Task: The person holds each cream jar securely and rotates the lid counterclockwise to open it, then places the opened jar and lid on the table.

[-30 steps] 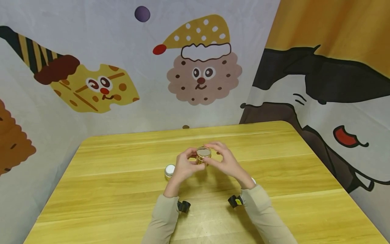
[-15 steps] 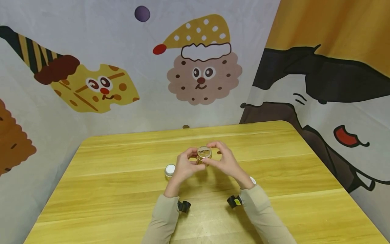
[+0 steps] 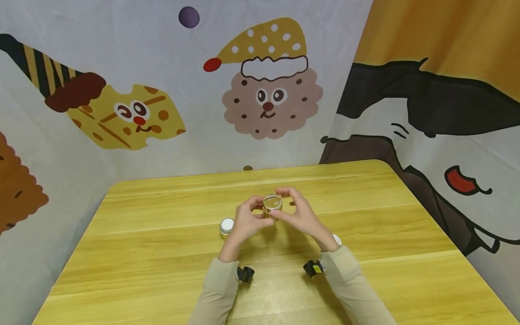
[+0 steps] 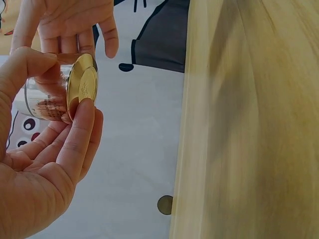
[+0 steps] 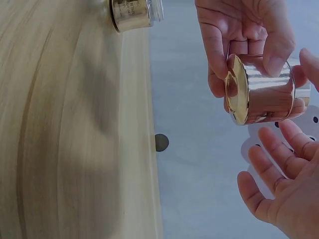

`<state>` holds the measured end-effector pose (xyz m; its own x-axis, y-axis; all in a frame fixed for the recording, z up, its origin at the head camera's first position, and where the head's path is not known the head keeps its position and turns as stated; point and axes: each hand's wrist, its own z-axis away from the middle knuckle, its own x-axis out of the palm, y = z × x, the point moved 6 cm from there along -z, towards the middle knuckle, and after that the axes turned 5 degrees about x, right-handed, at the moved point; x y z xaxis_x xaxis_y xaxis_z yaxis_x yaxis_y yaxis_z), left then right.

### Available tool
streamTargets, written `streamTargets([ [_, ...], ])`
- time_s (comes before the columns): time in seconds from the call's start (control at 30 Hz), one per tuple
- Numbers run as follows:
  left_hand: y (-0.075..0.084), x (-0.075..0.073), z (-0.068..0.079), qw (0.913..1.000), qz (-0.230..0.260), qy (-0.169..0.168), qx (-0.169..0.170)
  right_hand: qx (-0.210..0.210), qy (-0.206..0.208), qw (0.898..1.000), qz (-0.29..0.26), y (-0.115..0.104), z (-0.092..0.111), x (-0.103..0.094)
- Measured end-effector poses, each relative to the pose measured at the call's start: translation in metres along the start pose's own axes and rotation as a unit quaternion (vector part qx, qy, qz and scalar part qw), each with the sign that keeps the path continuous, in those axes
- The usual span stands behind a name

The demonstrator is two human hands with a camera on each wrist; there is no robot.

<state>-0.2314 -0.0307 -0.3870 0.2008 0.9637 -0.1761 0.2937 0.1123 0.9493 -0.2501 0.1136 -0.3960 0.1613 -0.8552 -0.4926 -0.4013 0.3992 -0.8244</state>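
Observation:
A shiny gold jar with a mirror-like gold lid is held upright above the table in the head view. My left hand grips the jar's body, thumb on the near side and fingers behind. In the left wrist view its fingertips lie against the gold base. My right hand has its thumb on the lid's near edge and its index finger at the far edge. The right wrist view shows its other fingers spread away from the jar.
A second gold jar with a white top stands on the wooden table, left of my left wrist. Part of a white round thing shows beside my right wrist. A cartoon-printed cloth hangs behind the table.
Reflections on the lid have shifted, and my right index finger sits slightly differently at its far edge. The held jar and my left hand have barely moved.

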Motion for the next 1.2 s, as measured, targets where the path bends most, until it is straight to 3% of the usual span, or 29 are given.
streamTargets([
  [0.23,0.001,0.0,0.0,1.0,-0.002,0.002,0.001,-0.015,0.011,1.0,0.003,-0.002,-0.001,-0.002],
  [0.47,0.0,-0.001,0.0,1.0,-0.004,0.007,0.003,-0.048,-0.002,0.999,0.017,-0.007,0.001,-0.002],
  [0.73,-0.034,0.001,-0.006,0.9998,-0.014,0.013,0.005,0.01,-0.003,1.0,-0.004,0.001,0.001,0.002],
  [0.83,-0.037,0.001,-0.007,0.9997,-0.017,0.013,0.011,0.021,0.003,1.0,-0.001,-0.011,0.001,0.0],
  [1.0,-0.006,-0.001,-0.001,0.9999,-0.011,0.004,0.007,0.003,0.011,1.0,0.007,-0.013,0.0,0.0],
  [1.07,0.006,-0.002,0.001,1.0,-0.007,0.0,0.005,-0.006,0.012,1.0,0.01,-0.003,-0.002,0.001],
  [1.2,0.005,-0.002,0.001,1.0,-0.003,-0.003,0.005,-0.01,0.011,1.0,0.012,-0.003,-0.001,0.001],
])
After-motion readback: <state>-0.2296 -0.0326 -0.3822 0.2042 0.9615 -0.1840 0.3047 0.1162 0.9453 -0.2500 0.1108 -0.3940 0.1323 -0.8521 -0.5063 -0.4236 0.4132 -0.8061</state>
